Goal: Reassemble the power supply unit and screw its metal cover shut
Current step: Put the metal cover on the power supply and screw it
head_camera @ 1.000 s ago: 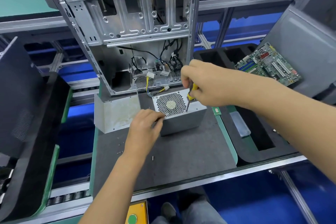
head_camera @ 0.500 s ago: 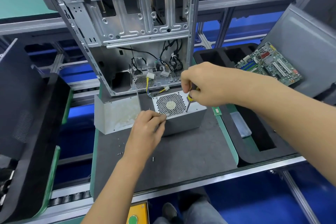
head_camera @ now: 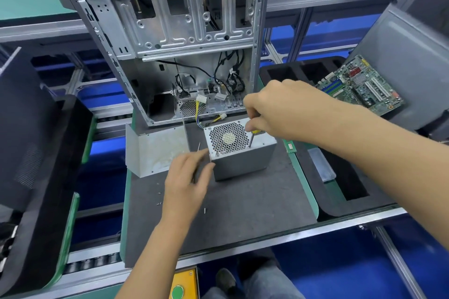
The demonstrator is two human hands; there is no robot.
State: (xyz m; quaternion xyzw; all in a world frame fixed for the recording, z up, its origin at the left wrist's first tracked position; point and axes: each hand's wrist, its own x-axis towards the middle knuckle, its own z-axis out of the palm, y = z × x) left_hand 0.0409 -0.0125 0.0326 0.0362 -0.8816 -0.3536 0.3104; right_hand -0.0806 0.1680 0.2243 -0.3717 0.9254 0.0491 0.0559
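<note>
The grey power supply unit [head_camera: 243, 158] stands on the dark mat [head_camera: 243, 201] with its round fan grille [head_camera: 228, 138] facing up. My right hand [head_camera: 274, 109] grips a yellow-handled screwdriver [head_camera: 251, 138] held upright, its tip on the top face near the right front corner. My left hand [head_camera: 188, 182] rests against the unit's left front corner, fingers curled at its edge. Yellow and black cables [head_camera: 199, 114] run from the unit's back toward the case.
An open metal computer case [head_camera: 175, 39] stands upright behind the unit. A bent metal panel [head_camera: 150, 150] lies to its left. Loose screws [head_camera: 159, 199] dot the mat. A motherboard [head_camera: 359, 85] sits at the right, above black foam trays [head_camera: 349, 184].
My left hand has slipped slightly down and left along the unit's corner. My right hand stays on the screwdriver, with less of the yellow handle showing.
</note>
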